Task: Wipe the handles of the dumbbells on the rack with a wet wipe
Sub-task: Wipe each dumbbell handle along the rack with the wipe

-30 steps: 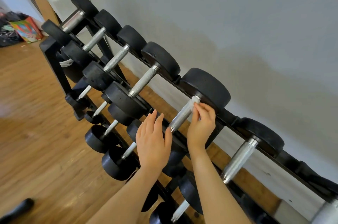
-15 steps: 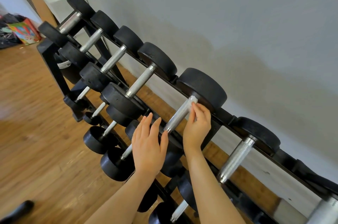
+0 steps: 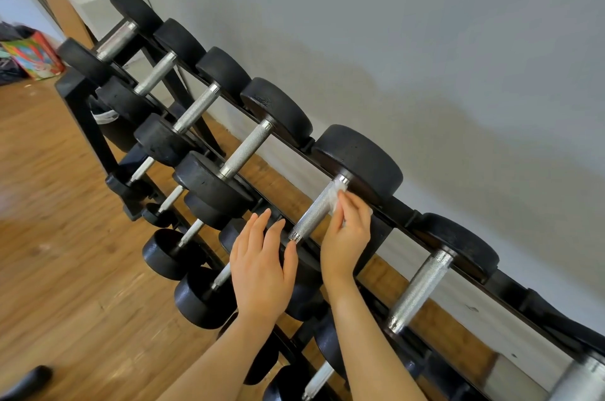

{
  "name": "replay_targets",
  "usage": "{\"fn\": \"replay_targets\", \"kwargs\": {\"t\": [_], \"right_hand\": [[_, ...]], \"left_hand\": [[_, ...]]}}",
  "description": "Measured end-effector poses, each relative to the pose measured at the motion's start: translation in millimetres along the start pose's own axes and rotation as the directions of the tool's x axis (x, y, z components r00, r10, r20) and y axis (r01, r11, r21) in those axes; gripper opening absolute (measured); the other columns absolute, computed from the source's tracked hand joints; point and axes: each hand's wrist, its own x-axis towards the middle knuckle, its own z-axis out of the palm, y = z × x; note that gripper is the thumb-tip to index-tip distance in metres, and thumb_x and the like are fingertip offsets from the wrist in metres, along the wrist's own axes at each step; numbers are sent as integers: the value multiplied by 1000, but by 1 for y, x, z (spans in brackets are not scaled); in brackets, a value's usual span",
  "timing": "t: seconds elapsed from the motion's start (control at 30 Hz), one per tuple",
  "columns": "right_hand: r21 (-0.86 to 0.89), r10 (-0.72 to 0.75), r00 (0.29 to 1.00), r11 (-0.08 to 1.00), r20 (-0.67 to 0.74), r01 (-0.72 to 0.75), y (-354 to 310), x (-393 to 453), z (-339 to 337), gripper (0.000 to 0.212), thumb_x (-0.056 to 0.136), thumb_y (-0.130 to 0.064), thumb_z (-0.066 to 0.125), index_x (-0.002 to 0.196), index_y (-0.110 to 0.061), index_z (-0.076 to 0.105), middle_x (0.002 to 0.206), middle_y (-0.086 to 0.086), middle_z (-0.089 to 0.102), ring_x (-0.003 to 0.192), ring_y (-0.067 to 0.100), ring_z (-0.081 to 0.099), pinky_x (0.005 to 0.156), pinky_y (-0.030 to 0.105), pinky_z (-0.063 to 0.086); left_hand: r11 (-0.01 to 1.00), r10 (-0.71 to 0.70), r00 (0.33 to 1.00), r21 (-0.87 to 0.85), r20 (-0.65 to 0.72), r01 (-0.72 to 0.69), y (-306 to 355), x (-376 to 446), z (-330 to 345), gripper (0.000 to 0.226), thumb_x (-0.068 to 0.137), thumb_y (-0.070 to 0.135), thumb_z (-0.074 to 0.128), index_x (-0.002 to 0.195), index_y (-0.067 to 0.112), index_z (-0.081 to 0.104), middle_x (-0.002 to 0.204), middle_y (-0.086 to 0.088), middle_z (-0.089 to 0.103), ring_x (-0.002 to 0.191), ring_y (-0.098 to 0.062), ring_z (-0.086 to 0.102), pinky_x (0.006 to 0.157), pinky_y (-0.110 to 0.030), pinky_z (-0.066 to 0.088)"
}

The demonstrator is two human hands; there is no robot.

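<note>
So the right hand [image 3: 345, 230] has its grip pinched around a small white wet wipe [image 3: 337, 196], pressing it against the upper end of a knurled steel handle [image 3: 314, 209], right where the handle meets the big black weight head [image 3: 360, 158] by the wall. That dumbbell sits on the top tier of the black rack [image 3: 78, 102], fifth from the far end in a row of them. The left hand [image 3: 262, 266] has its grip spread, fingers straight, lying flat over the near head of the same dumbbell, just beside the lower end of the handle. Smaller dumbbells [image 3: 176, 253] sit on the tier below. The rack stands on a wood floor [image 3: 49, 237] against a grey wall [image 3: 425, 40], with a colourful bag [image 3: 34, 55] at the far left.
</note>
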Motion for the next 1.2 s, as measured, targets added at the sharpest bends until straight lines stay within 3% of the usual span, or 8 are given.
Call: {"fn": "replay_targets", "kwargs": {"t": [0.17, 0.27, 0.5, 0.73, 1.0, 1.07, 1.2], "right_hand": [[-9, 41, 998, 999, -51, -42, 2, 15, 4, 25, 94, -5, 58, 117, -3, 67, 113, 12, 62, 101, 16, 64, 86, 5, 45], [-4, 26, 999, 1000, -24, -26, 2, 6, 3, 27, 94, -8, 58, 118, -3, 67, 114, 12, 62, 101, 17, 64, 87, 9, 48], [-10, 35, 999, 999, -12, -35, 1, 15, 0, 26, 94, -8, 56, 118, -5, 67, 115, 11, 61, 100, 14, 63, 85, 5, 45], [2, -4, 998, 1000, 57, 4, -1, -2, -2, 26, 94, -11, 58, 118, -5, 67, 115, 5, 60, 104, 8, 59, 85, 16, 52], [-48, -30, 996, 998, 82, 34, 3, 4, -5, 33, 94, -24, 52, 119, -8, 67, 110, 6, 57, 98, 9, 58, 78, 7, 48], [-48, -68, 990, 996, 123, 74, 5, -3, -6, 31, 94, -20, 55, 120, -7, 67, 110, 5, 56, 97, 9, 58, 77, 12, 51], [-17, -2, 995, 1000, 102, 4, 2, 12, -5, 25, 94, -11, 60, 118, -9, 68, 113, 3, 56, 97, 10, 59, 78, 17, 54]], "left_hand": [[1000, 3, 1000, 5, -13, -3, 0, 0, 1, 47, 94, 42, 39, 124, 17, 64, 143, -5, 53, 137, -27, 42, 108, -47, 33], [1000, -2, 1000, 1, -14, 2, 0, 0, 1, 46, 94, 42, 39, 124, 17, 64, 143, -6, 52, 137, -27, 42, 108, -49, 35], [1000, 0, 1000, 5, -22, 0, 0, -1, 1, 46, 94, 42, 39, 125, 17, 63, 144, -4, 52, 138, -25, 40, 109, -43, 28], [1000, -3, 1000, 5, -14, 3, 1, 0, 0, 47, 94, 42, 38, 125, 17, 63, 144, -5, 52, 138, -26, 40, 109, -48, 33], [1000, -12, 1000, 7, -9, 12, 2, 0, 0, 47, 94, 42, 38, 126, 18, 63, 144, -5, 51, 138, -27, 41, 110, -51, 35], [1000, -12, 1000, 10, -11, 12, 2, 0, 0, 47, 94, 43, 38, 126, 18, 63, 144, -5, 52, 138, -27, 41, 110, -51, 35], [1000, -5, 1000, 12, -10, 5, 0, -1, 1, 47, 94, 42, 38, 126, 18, 63, 144, -4, 52, 138, -27, 40, 111, -48, 31]]}}
